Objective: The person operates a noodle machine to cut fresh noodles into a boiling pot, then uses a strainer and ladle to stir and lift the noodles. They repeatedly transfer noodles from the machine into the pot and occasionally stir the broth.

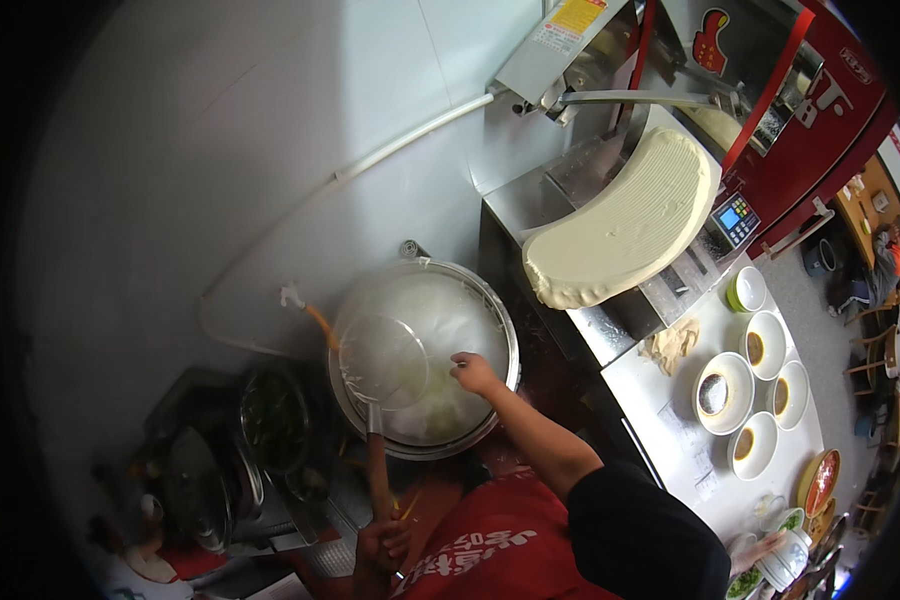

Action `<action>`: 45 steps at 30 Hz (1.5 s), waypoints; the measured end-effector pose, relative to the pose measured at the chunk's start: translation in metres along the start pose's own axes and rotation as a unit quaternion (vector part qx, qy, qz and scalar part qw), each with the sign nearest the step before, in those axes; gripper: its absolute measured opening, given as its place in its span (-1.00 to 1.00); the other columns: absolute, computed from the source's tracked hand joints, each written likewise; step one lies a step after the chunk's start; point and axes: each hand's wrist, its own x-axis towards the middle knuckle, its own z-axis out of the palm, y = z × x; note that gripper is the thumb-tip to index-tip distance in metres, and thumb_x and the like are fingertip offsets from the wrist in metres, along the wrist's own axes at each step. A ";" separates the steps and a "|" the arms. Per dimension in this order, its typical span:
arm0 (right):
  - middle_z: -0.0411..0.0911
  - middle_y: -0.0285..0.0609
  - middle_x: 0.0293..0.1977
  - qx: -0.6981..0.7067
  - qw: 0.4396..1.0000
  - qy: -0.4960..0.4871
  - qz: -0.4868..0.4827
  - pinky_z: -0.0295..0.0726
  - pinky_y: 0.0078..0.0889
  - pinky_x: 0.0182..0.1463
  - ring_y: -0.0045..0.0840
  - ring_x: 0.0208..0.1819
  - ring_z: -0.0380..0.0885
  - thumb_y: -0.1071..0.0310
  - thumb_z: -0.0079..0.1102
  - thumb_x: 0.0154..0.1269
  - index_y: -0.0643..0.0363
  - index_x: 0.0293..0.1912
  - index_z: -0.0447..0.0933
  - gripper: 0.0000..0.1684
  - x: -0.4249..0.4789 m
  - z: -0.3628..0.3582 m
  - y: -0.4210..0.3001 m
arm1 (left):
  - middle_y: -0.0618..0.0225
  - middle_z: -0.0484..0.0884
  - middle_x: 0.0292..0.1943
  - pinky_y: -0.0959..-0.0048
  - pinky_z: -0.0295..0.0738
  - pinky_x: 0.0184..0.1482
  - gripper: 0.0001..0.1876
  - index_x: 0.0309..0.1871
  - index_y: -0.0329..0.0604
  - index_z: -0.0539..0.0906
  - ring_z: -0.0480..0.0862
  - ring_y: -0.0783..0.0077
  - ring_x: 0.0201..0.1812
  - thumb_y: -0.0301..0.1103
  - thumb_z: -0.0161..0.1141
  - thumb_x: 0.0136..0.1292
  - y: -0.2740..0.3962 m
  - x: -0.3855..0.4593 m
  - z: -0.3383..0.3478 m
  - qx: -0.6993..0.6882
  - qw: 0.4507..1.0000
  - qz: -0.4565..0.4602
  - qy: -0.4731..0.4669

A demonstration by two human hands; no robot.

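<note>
A large round metal pot [506,300] of steaming cloudy liquid stands before me. My left hand [381,541] grips the wooden handle of a round wire-mesh strainer [385,364], whose mesh lies over the pot's left part. Pale noodle strands cling near the strainer's lower left edge and the pot's rim. My right hand [475,373] is over the right side of the pot, fingers curled around what looks like the end of a thin utensil; steam and the fist hide the rest. Thin yellow sticks [411,504] show beside my left hand.
A thick slab of pale dough [622,225] lies on a metal machine [667,296] at upper right. Several white bowls with dark sauce, one bowl [724,394] also with white powder, stand on the counter [664,420]. A co-worker's hand [757,551] holds a bowl. Greens [274,420] sit left.
</note>
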 end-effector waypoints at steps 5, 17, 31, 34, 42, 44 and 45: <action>0.43 -0.43 -0.54 0.361 0.879 0.311 0.008 0.37 -0.70 -0.38 -0.72 -0.52 0.34 0.61 0.02 0.06 0.14 -0.33 0.55 -0.79 -0.002 -0.108 0.040 | 0.43 0.33 -0.56 0.56 0.28 -0.65 -0.84 -0.13 -0.16 0.46 0.29 0.57 -0.65 -0.53 -0.05 0.22 0.002 0.004 -0.005 0.046 0.999 0.015 0.026; 0.38 -0.32 0.14 0.633 0.759 0.104 0.107 0.25 -0.12 0.19 -0.42 0.16 0.31 0.48 0.02 0.02 0.02 0.19 0.31 -0.35 0.008 -0.139 -0.014 | 0.48 0.31 -0.62 0.59 0.23 -0.67 -0.83 -0.16 -0.13 0.49 0.25 0.60 -0.68 -0.50 -0.13 0.29 0.008 0.003 0.000 0.034 0.999 -0.007 -0.017; 0.43 -0.34 -0.12 0.480 0.836 0.150 0.221 0.40 -0.23 0.05 -0.42 0.00 0.45 0.57 0.08 0.13 0.08 0.04 0.44 -0.56 -0.160 -0.097 0.015 | 0.47 0.27 -0.64 0.58 0.21 -0.70 -0.91 -0.25 -0.12 0.38 0.24 0.60 -0.70 -0.52 -0.01 0.18 0.028 0.015 -0.016 0.119 0.992 0.037 0.002; 0.44 -0.32 -0.13 0.462 0.838 0.169 0.236 0.46 -0.26 0.00 -0.42 -0.03 0.47 0.58 0.08 0.13 0.10 0.03 0.43 -0.57 -0.183 -0.092 0.027 | 0.47 0.30 -0.62 0.56 0.27 -0.65 -0.91 -0.21 -0.11 0.46 0.28 0.59 -0.66 -0.48 -0.05 0.25 0.041 0.020 -0.029 0.099 0.995 -0.005 -0.015; 0.47 -0.26 -0.13 0.443 0.846 0.149 0.258 0.49 -0.28 -0.04 -0.41 -0.07 0.50 0.57 0.09 0.13 0.12 0.03 0.39 -0.57 -0.205 -0.082 0.015 | 0.49 0.32 -0.61 0.58 0.28 -0.63 -0.89 -0.21 -0.09 0.49 0.29 0.61 -0.65 -0.47 -0.04 0.26 0.052 0.023 -0.024 0.125 0.991 -0.035 -0.044; 0.47 -0.24 -0.12 0.437 0.848 0.143 0.264 0.49 -0.27 -0.04 -0.40 -0.08 0.51 0.58 0.11 0.12 0.12 0.03 0.39 -0.56 -0.208 -0.080 0.018 | 0.48 0.35 -0.62 0.60 0.27 -0.66 -0.88 -0.24 -0.06 0.51 0.30 0.62 -0.66 -0.49 -0.04 0.24 0.052 0.025 -0.018 0.140 0.989 -0.034 -0.036; 0.47 -0.23 -0.11 0.439 0.845 0.141 0.270 0.49 -0.27 -0.04 -0.39 -0.08 0.51 0.58 0.12 0.11 0.12 0.03 0.38 -0.55 -0.209 -0.077 0.018 | 0.48 0.35 -0.62 0.60 0.26 -0.66 -0.88 -0.24 -0.07 0.50 0.29 0.62 -0.67 -0.49 -0.04 0.24 0.052 0.026 -0.018 0.137 0.989 -0.033 -0.033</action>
